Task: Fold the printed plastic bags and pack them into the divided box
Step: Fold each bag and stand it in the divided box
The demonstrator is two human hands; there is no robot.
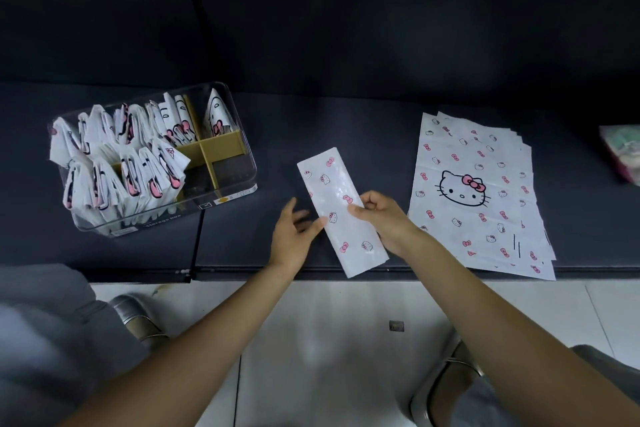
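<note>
Head view: right hand (379, 218) pinches the long folded white printed plastic bag (341, 211); left hand (294, 236), fingers loose, touches its left edge.

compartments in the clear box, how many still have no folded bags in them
2 that show: both at the right end of the divided box, the near-right and middle-right ones. Folded bags may hide other dividers.
</note>
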